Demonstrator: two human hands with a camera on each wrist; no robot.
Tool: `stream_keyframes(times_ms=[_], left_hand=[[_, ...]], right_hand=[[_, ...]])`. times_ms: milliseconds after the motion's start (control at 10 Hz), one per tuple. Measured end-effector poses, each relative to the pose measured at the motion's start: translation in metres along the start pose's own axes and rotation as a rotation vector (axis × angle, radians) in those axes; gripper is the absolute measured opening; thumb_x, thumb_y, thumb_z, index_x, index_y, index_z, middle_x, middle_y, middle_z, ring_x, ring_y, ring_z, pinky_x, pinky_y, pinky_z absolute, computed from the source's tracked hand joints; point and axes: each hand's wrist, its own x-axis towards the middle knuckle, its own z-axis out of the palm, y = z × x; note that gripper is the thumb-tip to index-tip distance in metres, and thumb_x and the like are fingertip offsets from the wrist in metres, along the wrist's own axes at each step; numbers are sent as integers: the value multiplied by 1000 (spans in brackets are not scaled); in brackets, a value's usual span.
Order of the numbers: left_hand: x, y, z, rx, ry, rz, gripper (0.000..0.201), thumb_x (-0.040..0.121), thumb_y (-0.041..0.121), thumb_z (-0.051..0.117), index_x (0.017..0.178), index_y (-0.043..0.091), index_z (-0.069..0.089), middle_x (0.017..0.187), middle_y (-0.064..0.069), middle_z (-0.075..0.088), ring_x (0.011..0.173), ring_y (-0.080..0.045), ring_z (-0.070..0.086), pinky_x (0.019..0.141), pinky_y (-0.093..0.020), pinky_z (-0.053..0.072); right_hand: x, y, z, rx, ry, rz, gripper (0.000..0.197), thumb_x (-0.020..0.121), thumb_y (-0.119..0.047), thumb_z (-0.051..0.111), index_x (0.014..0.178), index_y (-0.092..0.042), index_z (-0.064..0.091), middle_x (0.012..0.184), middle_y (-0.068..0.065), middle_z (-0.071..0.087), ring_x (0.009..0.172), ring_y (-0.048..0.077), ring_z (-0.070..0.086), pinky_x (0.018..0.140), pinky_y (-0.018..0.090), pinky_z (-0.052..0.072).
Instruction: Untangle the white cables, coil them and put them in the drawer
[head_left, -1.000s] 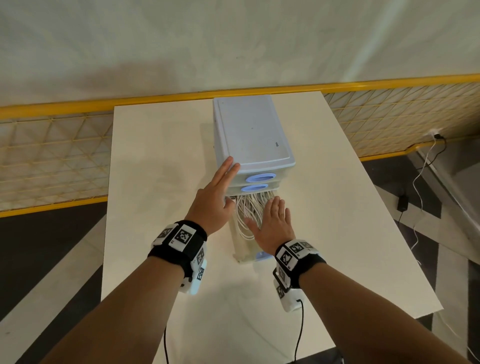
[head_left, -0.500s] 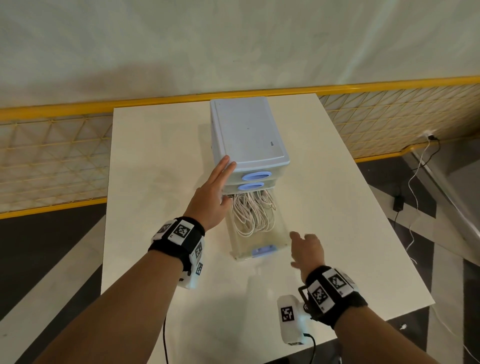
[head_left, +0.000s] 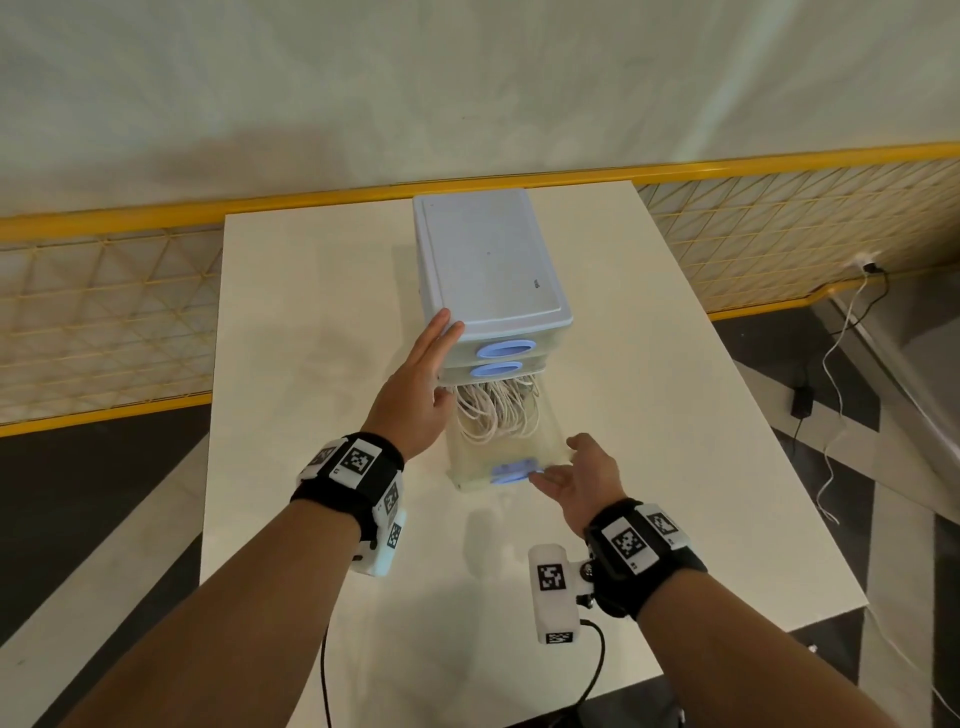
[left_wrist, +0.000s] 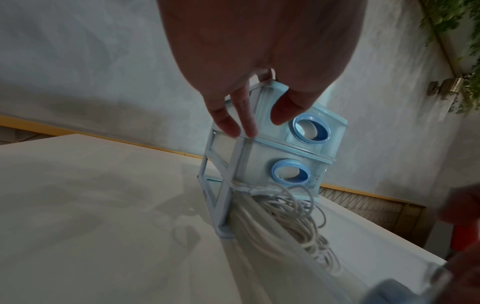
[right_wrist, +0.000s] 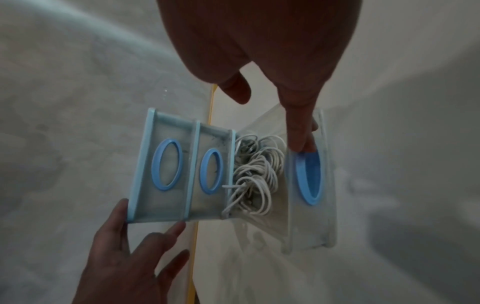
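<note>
The bottom drawer (head_left: 506, 457) stands pulled out across the table (head_left: 291, 364) toward the person, and the white cables (head_left: 493, 410) fill its rear part. The left hand (head_left: 415, 395) blocks the left side of the drawer unit (head_left: 488, 265), the right hand (head_left: 582, 478) the drawer front. Bare table lies open on both sides.

A white table (head_left: 291, 322) stands against a yellow wire fence (head_left: 104, 312) with a thick yellow rail (head_left: 779, 158) on top. Behind it is a pale grey wall (head_left: 467, 78). The floor (head_left: 78, 493) is dark with light stripes. On the right, a thin white cord (head_left: 831, 364) hangs from a plug (head_left: 868, 267), near a small black box (head_left: 802, 401).
</note>
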Motion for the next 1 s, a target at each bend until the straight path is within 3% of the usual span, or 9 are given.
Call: stream_keyframes(times_ms=[100,300,400,500,600,700,800,900,1000], left_hand=[[-1,0,0,17,-9,-9,76,81,-6,45,147,26,28,148,31,8,107,1,49,81,-33,51],[0,-4,-1,-7,-37,-20,79,80,-6,45,147,31,25,146,40,2,126,-6,46,75,-8,43],[0,-3,-1,13,-33,-23,79,80,-6,45,147,30,25,148,35,3,122,-4,48,70,-8,42],[-1,-2,-3,4,-39,-23,79,81,-7,45,147,30,24,148,34,3,123,-7,49,71,-12,47],[-2,1,-4,24,-42,-18,79,80,-7,45,147,30,24,148,34,3,110,-12,57,75,-32,54],[-2,2,-5,34,-41,-13,79,80,-8,45,147,29,24,149,32,3,112,-11,56,74,-34,54],[-2,8,-9,33,-60,-22,77,82,-4,46,147,31,24,149,33,5,109,-13,58,76,-34,54],[-9,10,-17,-3,-37,-21,71,83,4,46,145,34,27,153,24,17,108,-6,55,83,-24,49],[-45,3,-26,-2,-55,-61,57,81,15,44,136,28,44,136,11,48,97,-1,55,86,-12,40]], right_hand=[[3,-3,21,15,-26,-14,16,90,-18,46,84,-3,51,77,14,45,70,28,49,86,44,52],[19,-25,51,111,-69,-69,41,94,-31,45,127,-7,44,101,18,47,77,27,52,87,43,53],[24,-34,61,171,-128,-85,53,93,-40,44,129,-3,42,111,22,52,79,27,58,80,40,55],[28,-41,70,247,-184,-83,57,92,-49,42,128,-5,43,122,22,55,87,29,61,82,41,54],[33,-50,77,290,-242,-58,66,89,-57,41,132,-7,39,126,22,52,102,35,58,88,45,51],[35,-51,72,269,-279,-37,72,87,-63,40,136,-9,36,127,22,50,108,36,56,92,47,50],[35,-41,56,111,-309,-49,73,87,-64,38,141,-16,30,129,16,49,110,36,57,91,52,49],[34,-30,25,-191,-281,-108,55,90,-51,47,131,-15,41,116,11,57,96,32,61,74,43,53],[28,-12,-25,-513,-218,-189,37,93,-32,51,122,-10,52,97,6,64,77,25,61,66,32,47]])
